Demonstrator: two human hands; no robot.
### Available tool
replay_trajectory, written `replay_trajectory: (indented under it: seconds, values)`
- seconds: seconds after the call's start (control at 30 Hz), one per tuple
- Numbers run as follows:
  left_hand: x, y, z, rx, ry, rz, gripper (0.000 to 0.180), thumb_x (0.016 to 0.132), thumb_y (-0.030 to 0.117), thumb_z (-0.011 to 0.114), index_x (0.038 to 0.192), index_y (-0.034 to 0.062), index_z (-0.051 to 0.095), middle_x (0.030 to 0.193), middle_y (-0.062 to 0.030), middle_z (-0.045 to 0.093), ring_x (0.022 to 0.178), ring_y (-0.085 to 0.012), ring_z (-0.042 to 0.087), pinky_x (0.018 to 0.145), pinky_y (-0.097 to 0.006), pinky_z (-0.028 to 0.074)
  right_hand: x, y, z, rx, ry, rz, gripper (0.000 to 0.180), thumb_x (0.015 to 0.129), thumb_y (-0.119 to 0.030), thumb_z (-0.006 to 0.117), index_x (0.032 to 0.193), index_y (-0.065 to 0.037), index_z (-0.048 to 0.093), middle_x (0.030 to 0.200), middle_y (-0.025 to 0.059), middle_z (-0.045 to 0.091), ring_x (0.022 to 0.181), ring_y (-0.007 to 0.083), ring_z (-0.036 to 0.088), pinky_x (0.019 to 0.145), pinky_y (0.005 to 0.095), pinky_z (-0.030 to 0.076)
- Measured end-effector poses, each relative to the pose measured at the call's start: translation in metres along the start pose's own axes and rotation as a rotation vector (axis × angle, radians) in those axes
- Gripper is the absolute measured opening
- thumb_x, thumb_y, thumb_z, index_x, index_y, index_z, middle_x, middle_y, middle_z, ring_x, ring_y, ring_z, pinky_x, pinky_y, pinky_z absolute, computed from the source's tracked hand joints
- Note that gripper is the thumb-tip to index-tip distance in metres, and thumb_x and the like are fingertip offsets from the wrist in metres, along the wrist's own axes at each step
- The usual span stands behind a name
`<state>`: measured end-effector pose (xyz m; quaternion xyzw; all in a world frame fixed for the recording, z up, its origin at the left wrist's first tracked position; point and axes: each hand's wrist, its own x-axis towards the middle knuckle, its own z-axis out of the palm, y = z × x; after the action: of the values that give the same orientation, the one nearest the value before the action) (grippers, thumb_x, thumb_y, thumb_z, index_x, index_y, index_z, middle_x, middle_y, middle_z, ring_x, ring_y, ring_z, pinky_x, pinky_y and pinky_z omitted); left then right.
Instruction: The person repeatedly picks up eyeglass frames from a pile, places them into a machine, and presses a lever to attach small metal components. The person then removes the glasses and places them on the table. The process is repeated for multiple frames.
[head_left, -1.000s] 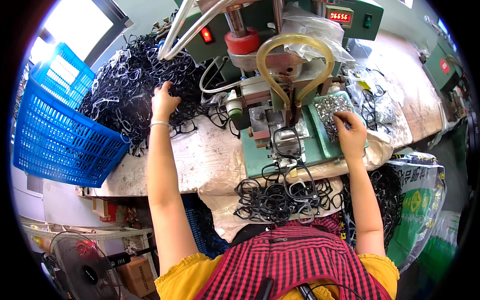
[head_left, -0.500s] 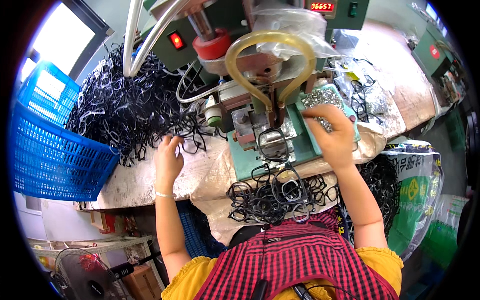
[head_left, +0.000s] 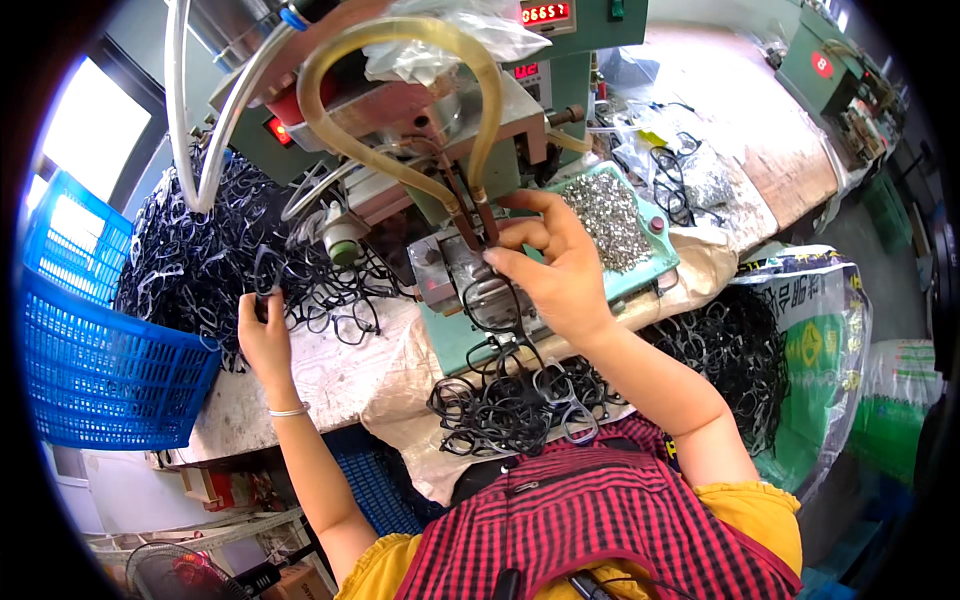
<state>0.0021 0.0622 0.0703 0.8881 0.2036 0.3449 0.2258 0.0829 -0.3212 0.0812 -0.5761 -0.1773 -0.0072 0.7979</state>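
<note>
My left hand [head_left: 266,335] is at the near edge of a big heap of black eyeglass frames [head_left: 190,245], its thumb and fingers closed on one dark eyeglass frame [head_left: 268,282]. My right hand [head_left: 560,270] reaches in beside the two copper-coloured tips [head_left: 478,225] of a green bench machine. Its thumb and fingertips pinch together there; whatever they hold is too small to make out. Just below the tips, a black eyeglass frame [head_left: 492,322] lies on the metal fixture [head_left: 440,265]. Small shiny metal parts [head_left: 607,220] fill a green tray [head_left: 655,262] right of that hand.
More black eyeglass frames [head_left: 500,410] are piled at the table's front edge before me. Blue plastic baskets [head_left: 110,360] stand at the left. A yellowish hose [head_left: 400,40] loops over the machine. At the right, a printed sack [head_left: 825,340] stands beside more frames.
My right hand has moved left from the tray of metal parts to the machine's tips. My left hand has gone into the heap and closed on a frame. The view has shifted too.
</note>
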Motion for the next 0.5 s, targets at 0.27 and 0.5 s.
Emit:
replay_trajectory:
  seconds: [0.27,0.5]
  values:
    - [-0.119,0.145,0.019,-1.780,-1.012,-0.745,0.032,0.106,0.030,0.037,0.104,0.0054,0.056,0.082,-0.0316,0.067,0.062,-0.0409,0.065,0.058,-0.046,0.056,-0.014,-0.019,-0.008,-0.243,-0.032,-0.074,0.041,0.087,-0.003,0.066,0.127,0.000,0.057,0.113,0.0142,0.071,0.106,0.0209,0.068,0.096,0.0340,0.049]
    - [-0.125,0.243,0.039,-1.552,-1.250,-0.952,0.023,0.107,0.031,0.040,0.100,0.0111,0.050,0.089,-0.0213,0.072,0.066,-0.0316,0.071,0.046,-0.030,0.052,0.016,0.048,-0.106,-1.385,0.125,-0.281,0.028,0.078,-0.018,0.077,0.105,-0.010,0.073,0.131,0.0233,0.060,0.134,0.0414,0.047,0.108,0.0502,0.043]
